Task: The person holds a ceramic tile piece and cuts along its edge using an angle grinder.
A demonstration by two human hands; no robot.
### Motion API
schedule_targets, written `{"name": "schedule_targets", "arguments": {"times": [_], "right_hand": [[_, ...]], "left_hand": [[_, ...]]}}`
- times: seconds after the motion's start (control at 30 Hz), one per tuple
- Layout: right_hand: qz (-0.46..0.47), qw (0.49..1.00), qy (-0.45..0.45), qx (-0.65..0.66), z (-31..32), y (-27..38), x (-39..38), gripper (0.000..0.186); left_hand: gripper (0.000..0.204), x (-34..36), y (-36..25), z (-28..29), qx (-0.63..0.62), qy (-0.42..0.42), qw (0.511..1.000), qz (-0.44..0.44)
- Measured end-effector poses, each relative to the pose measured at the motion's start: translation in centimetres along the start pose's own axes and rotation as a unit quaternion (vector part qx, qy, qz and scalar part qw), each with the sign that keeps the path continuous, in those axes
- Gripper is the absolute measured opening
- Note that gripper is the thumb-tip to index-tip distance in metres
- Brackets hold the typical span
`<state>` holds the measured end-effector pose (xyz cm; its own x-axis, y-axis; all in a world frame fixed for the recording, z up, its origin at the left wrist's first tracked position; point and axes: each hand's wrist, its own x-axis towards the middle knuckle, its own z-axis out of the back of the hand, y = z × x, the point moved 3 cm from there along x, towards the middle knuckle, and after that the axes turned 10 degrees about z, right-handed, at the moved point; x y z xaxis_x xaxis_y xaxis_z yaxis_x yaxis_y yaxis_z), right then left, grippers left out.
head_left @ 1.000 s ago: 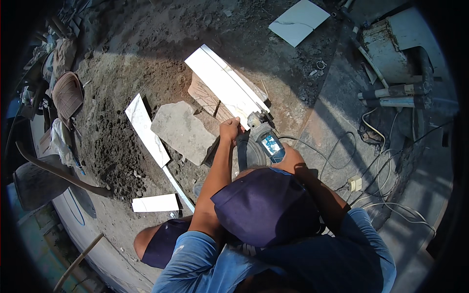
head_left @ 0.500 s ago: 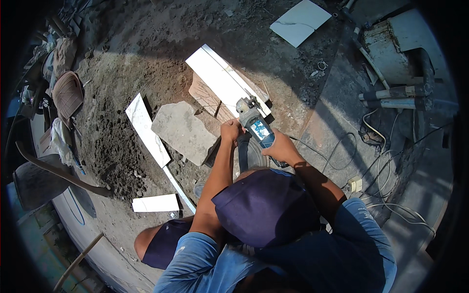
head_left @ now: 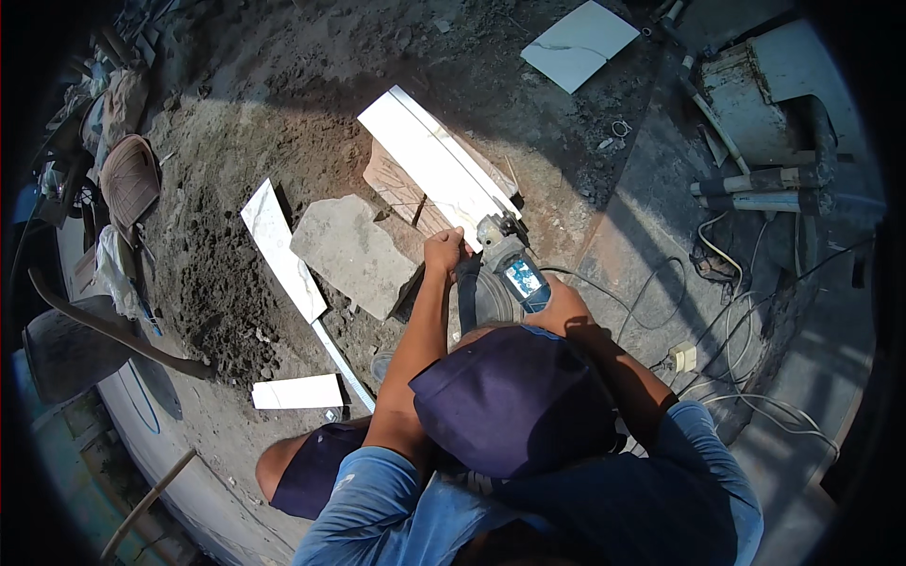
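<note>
Tile (head_left: 420,156), smooth, oblong, rough jagged stone (head_left: 349,250)

Your left hand (head_left: 442,251) and right hand (head_left: 563,307) make two; one angle grinder (head_left: 515,262) is counted with them. Around you lie at least four white tile pieces (head_left: 429,156), one narrow pale strip (head_left: 343,364), one grey stone slab (head_left: 351,255), one pinkish patterned slab (head_left: 401,193), one cream cable box (head_left: 684,357) and two banded pipes (head_left: 755,180).

1. Centre: the right hand (head_left: 566,307) grips a grinder (head_left: 524,277) at the lower end of a long white tile (head_left: 425,156).
2. Just left: the left hand (head_left: 443,252) holds that end.
3. Upper right: a veined panel (head_left: 579,45).
</note>
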<state>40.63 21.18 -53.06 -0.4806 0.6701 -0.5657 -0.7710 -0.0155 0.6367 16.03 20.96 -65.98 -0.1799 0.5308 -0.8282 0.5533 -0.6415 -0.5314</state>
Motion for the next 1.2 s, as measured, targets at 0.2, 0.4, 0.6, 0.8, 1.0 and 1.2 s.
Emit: {"name": "schedule_targets", "arguments": {"times": [0.2,0.4,0.6,0.8,1.0,1.2], "right_hand": [[0.009,1.0,-0.013,0.007,0.2,1.5,1.2,0.083],[0.026,0.999,-0.017,0.01,0.6,3.5,4.0,0.081],[0.04,0.998,-0.047,-0.013,0.3,4.5,6.8,0.076],[0.037,0.999,-0.019,-0.013,0.8,5.6,7.8,0.077],[0.051,0.998,-0.038,0.008,0.5,3.9,6.1,0.078],[0.081,0.991,-0.083,0.065,3.6,4.4,3.0,0.072]], "left_hand": [[0.023,-0.1,-0.1,0.0,0.011,-0.018,1.0,-0.003],[0.02,-0.1,0.0,-0.1,-0.018,-0.011,1.0,-0.003],[0.017,0.8,0.5,0.2,0.01,-0.014,1.0,-0.014],[0.017,0.9,0.7,0.1,-0.018,-0.014,0.999,-0.023],[0.017,0.8,0.4,0.2,0.0,-0.008,1.0,-0.029],[0.023,-0.7,-0.4,-0.7,0.093,-0.029,0.995,-0.022]]}}
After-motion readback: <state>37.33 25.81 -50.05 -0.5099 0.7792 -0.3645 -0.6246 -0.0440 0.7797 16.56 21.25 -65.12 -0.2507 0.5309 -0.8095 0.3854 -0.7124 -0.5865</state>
